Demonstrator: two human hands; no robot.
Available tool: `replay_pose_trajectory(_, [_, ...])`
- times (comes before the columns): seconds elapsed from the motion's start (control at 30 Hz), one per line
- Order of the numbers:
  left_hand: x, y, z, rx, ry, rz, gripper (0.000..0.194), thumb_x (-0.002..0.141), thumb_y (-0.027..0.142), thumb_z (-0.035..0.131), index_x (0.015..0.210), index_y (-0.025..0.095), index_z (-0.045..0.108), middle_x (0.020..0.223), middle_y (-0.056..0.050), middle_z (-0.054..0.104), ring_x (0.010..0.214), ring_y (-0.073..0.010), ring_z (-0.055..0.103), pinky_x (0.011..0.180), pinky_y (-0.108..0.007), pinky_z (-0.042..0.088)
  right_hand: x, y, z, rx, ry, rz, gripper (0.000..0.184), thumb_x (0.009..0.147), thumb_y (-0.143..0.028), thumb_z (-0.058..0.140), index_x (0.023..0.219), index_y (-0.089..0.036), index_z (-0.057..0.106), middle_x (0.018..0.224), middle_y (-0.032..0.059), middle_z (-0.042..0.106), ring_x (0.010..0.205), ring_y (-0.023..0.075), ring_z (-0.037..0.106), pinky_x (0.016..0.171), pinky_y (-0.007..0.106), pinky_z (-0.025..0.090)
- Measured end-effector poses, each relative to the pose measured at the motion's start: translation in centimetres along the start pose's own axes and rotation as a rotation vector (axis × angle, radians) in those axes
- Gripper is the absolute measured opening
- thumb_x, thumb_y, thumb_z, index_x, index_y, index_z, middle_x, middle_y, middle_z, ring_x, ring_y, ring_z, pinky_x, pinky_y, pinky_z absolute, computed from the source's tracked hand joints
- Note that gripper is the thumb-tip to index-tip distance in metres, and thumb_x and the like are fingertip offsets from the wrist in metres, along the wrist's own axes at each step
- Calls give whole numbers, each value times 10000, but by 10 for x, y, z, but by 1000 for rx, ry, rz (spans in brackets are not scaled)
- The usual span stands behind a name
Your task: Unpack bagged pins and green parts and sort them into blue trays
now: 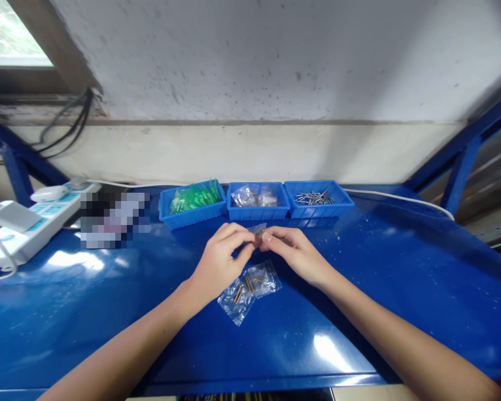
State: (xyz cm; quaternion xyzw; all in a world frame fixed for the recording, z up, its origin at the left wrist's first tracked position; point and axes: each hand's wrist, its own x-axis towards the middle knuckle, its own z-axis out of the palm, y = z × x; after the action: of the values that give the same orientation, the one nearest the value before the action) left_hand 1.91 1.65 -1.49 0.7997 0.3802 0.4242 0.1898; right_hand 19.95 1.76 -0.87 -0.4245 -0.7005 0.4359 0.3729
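My left hand [225,253] and my right hand [294,250] meet over the middle of the blue table. Both pinch a small clear plastic bag [258,229] between thumb and fingers; something brownish shows inside it, partly hidden by the fingertips. Just below my hands, clear plastic bags [250,287] lie flat on the table, overlapping, with several small brass-coloured pins or screws in them.
Along the back stand three blue bins: one with green packets [196,196], one with clear bags [254,196], one with loose metal nails or screws [315,197]. A white power strip [45,217] with plugs lies at left, beside a pixelated object [112,220]. A white cable [401,195] runs along the wall.
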Motion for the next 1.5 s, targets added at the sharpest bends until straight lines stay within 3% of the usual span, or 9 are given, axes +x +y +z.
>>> replay_pose_trajectory(0.13, [-1, 1, 2, 53, -69, 52, 120, 835, 153, 566, 896, 190, 662, 879, -34, 630, 846, -166, 548, 805, -329, 432, 0, 1, 3, 11, 80, -11, 212, 867, -305, 503, 823, -175, 664, 726, 11, 647, 640, 130, 574, 608, 260, 442])
replay_pose_trajectory(0.4, [7, -7, -5, -419, -93, -545, 349, 901, 416, 443, 772, 162, 646, 722, -25, 613, 671, -149, 556, 609, -269, 432, -5, 9, 4, -441, 107, -356, 340, 880, -149, 442, 1167, -191, 620, 869, 66, 621, 748, 154, 564, 676, 291, 463])
replay_pose_trajectory(0.53, [5, -11, -3, -320, 16, -447, 164, 853, 315, 564, 862, 180, 656, 822, -22, 642, 744, -149, 592, 687, -275, 467, -5, 6, 7, -322, 133, -262, 308, 842, -117, 446, 1051, -205, 654, 891, 51, 598, 756, 140, 562, 674, 274, 458])
replay_pose_trajectory(0.67, [-1, -6, -1, -154, 150, -203, 93, 850, 203, 569, 876, 191, 658, 900, -33, 604, 802, -140, 598, 691, -264, 505, -3, 3, 10, -50, 183, 49, 277, 867, -346, 492, 724, -162, 641, 659, 15, 574, 607, 127, 528, 586, 258, 420])
replay_pose_trajectory(0.83, [-9, 2, 4, -24, 47, 111, 212, 849, 77, 512, 905, 216, 661, 1016, -51, 527, 952, -157, 565, 814, -317, 502, -3, -1, 13, 255, 114, 109, 434, 894, -448, 427, 588, -167, 552, 552, -11, 529, 519, 101, 479, 522, 234, 379])
replay_pose_trajectory(1.03, [-4, 5, 3, -26, -25, -111, 180, 811, 233, 601, 981, 215, 659, 1128, -96, 466, 1069, -250, 473, 920, -458, 425, -4, 3, 9, -100, 290, -125, 168, 860, -249, 510, 890, -192, 665, 800, 40, 639, 728, 155, 598, 662, 280, 486])
replay_pose_trajectory(1.23, [3, 4, -1, -517, -108, -496, 252, 906, 340, 460, 805, 155, 598, 714, -17, 574, 670, -135, 548, 655, -276, 472, -6, 14, 4, -442, 259, -456, 394, 842, -61, 413, 1099, -245, 648, 1070, 89, 538, 946, 175, 579, 785, 345, 508])
replay_pose_trajectory(1.37, [3, -1, -1, -364, 2, -434, 119, 863, 269, 539, 841, 166, 595, 748, -10, 609, 682, -136, 566, 652, -267, 456, -7, 8, 3, -376, 272, -351, 364, 812, -82, 468, 1082, -246, 649, 1154, 91, 481, 994, 192, 547, 827, 389, 499])
replay_pose_trajectory(1.5, [0, -1, -1, 3, 109, -91, 88, 836, 159, 554, 835, 190, 637, 818, -27, 632, 757, -156, 572, 700, -294, 462, -4, 0, 4, -145, 228, -112, 202, 858, -307, 524, 882, -199, 693, 983, 81, 536, 948, 195, 556, 790, 348, 491])
